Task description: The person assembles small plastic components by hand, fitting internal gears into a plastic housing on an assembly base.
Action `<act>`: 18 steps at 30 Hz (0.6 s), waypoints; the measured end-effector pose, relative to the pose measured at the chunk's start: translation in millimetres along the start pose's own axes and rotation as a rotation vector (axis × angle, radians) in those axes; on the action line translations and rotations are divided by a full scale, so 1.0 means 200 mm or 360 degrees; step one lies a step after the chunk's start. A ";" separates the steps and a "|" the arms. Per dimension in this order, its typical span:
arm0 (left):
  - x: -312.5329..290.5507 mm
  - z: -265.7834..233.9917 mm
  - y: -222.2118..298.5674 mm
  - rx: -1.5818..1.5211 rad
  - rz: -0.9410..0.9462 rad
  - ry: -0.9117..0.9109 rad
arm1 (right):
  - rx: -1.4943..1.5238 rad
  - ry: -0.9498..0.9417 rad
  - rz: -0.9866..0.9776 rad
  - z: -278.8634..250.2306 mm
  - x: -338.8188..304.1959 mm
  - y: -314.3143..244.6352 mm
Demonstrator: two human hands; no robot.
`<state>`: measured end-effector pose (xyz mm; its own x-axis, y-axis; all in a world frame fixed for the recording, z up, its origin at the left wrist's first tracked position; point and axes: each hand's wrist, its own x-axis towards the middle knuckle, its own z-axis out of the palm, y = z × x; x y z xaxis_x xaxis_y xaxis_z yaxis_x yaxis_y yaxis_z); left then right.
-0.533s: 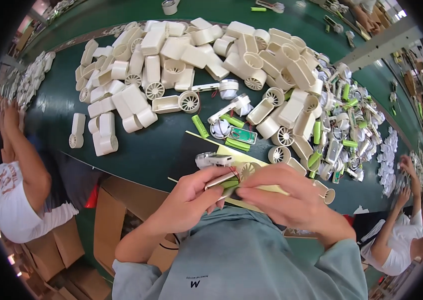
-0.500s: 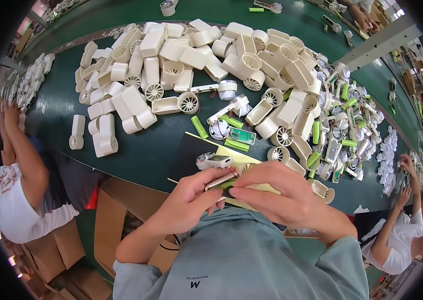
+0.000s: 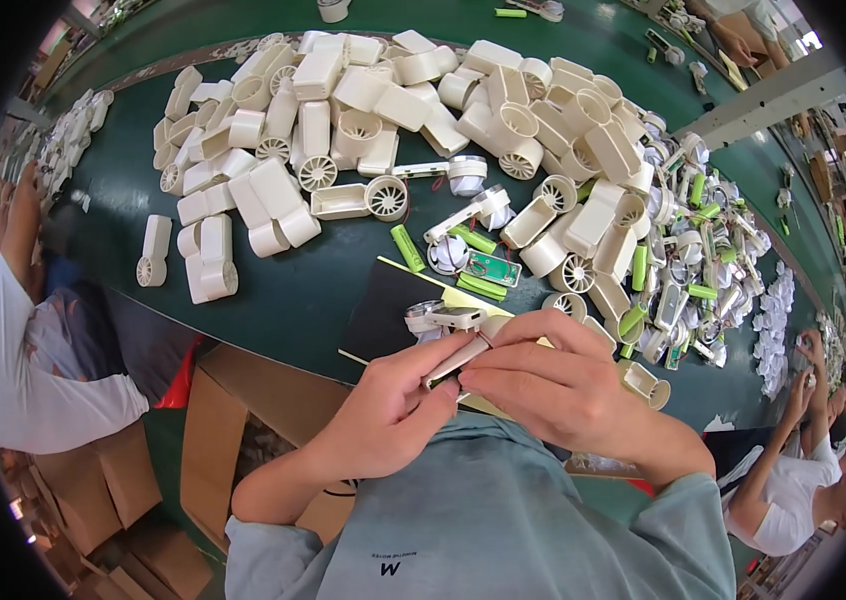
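Note:
Close to my body, my left hand (image 3: 390, 400) is closed around a small cream plastic casing (image 3: 457, 362). From the other side my right hand (image 3: 553, 385) pinches the same casing. Its inside is mostly hidden by my fingers. Just beyond my fingertips, a white fan assembly (image 3: 439, 318) with a handle lies on a black and yellow sheet (image 3: 390, 308). Past that are a green circuit board (image 3: 493, 268), a bright green battery cell (image 3: 407, 248) and another white fan unit (image 3: 447, 254).
Many cream fan housings (image 3: 318, 75) are heaped across the green table (image 3: 108, 235). To the right lies a pile of white fan assemblies with green cells (image 3: 640, 268). A metal post (image 3: 758, 105) rises at the right. Cardboard boxes (image 3: 211, 440) stand below. People sit on both sides.
The casing has been turned in my hands, and the green cell that showed between my fingers is now hidden. My right fingers have closed in over it. The person at left has shifted.

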<state>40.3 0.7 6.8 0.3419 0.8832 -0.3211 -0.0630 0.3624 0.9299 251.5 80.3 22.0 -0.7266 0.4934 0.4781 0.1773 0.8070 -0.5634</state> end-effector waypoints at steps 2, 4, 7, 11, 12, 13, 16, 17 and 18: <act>0.00 -0.01 -0.01 -0.0142 -0.0031 0.0023 | 0.0045 0.0005 0.0063 0.00 -0.01 -0.01; 0.01 -0.02 0.00 -0.0150 -0.0094 -0.0020 | 0.0094 0.0012 0.0123 -0.01 -0.02 -0.01; 0.02 -0.01 0.00 -0.0150 -0.0130 -0.0058 | 0.0135 0.0041 0.0154 -0.01 -0.03 -0.01; 0.03 0.02 0.01 -0.0316 -0.0100 -0.0033 | 0.0355 -0.0027 0.0385 -0.04 -0.01 -0.02; 0.04 0.01 0.02 -0.0313 -0.0103 -0.0042 | 0.0446 -0.0073 0.0500 -0.05 0.00 -0.01; 0.05 0.01 0.03 -0.0272 -0.0162 -0.0097 | 0.0443 -0.0065 0.0507 -0.07 0.00 -0.01; 0.06 -0.01 0.03 -0.0253 -0.0257 -0.0225 | 0.0586 -0.0238 0.0722 -0.10 -0.01 -0.01; 0.07 -0.01 0.02 -0.0276 -0.0288 -0.0286 | 0.0597 -0.0292 0.0704 -0.11 -0.01 -0.01; 0.06 -0.01 0.01 -0.0275 -0.0296 -0.0294 | 0.0611 -0.0348 0.0683 -0.11 0.00 -0.02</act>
<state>42.7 13.2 4.4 0.5260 0.7338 -0.4300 -0.1366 0.5719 0.8089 266.4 84.8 39.0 -0.7701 0.6372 0.0285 0.2618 0.3565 -0.8969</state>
